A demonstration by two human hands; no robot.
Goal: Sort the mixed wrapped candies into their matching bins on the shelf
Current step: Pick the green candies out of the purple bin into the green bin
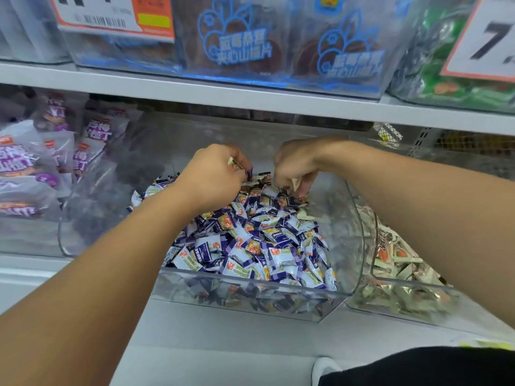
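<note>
Candies fill one clear bin; left hand and right hand, two curled grips, each pinch some wrappers.

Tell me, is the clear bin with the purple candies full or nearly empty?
Fairly full: purple-and-white candies are heaped in the clear bin, against its front wall.

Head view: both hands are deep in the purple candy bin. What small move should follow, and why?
Probably carry the right hand across to the right bin. It pinches a pale wrapper that looks more like that bin's pale candies than the purple candies here. The left hand also holds wrappers, type unclear.
</note>
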